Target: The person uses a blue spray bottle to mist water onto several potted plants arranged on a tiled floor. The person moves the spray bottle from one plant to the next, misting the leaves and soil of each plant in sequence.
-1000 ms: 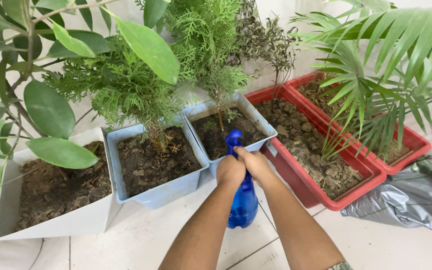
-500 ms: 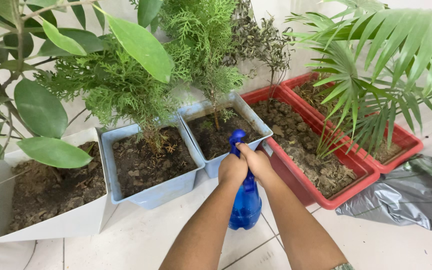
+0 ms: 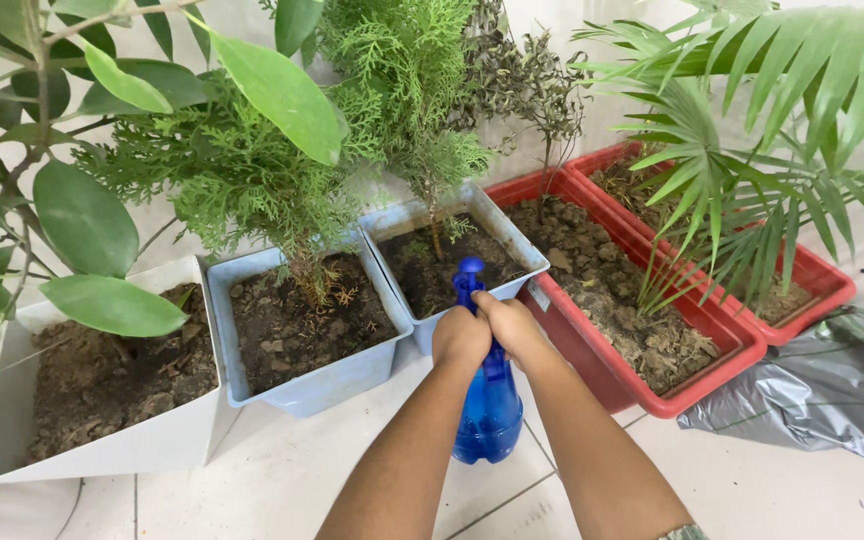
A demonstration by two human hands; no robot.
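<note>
Head view. Both hands are clamped on one item: a translucent blue plastic spray bottle (image 3: 489, 405) held upright above the white tiled floor (image 3: 282, 480). The left hand (image 3: 460, 338) wraps the neck from the left; the right hand (image 3: 512, 326) closes over the neck from the right, fingers curled toward the trigger area — the two hands touch each other. The bottle's blue nozzle head (image 3: 468, 275) projects above the knuckles and points at the soil of the right-hand pale blue square plastic pot (image 3: 507, 232).

Surroundings, left to right:

- A white square plastic pot (image 3: 142, 440) filled with brown soil, holding a broad-leaved plant (image 3: 82, 215).
- A second pale blue square plastic pot (image 3: 327, 385), just beside the first blue one, each carrying a feathery conifer shrub (image 3: 252, 170).
- Two long red rectangular plastic planters (image 3: 697, 385) set side by side (soil lumpy and dry-looking), with palm fronds (image 3: 752, 130) arching over them.
- A crumpled grey plastic sheet (image 3: 832, 395) lying on the tiles, touching the nearer red planter's corner.

The bottle's base hangs near the front edge of the blue pots — contact with the floor cannot be determined.
</note>
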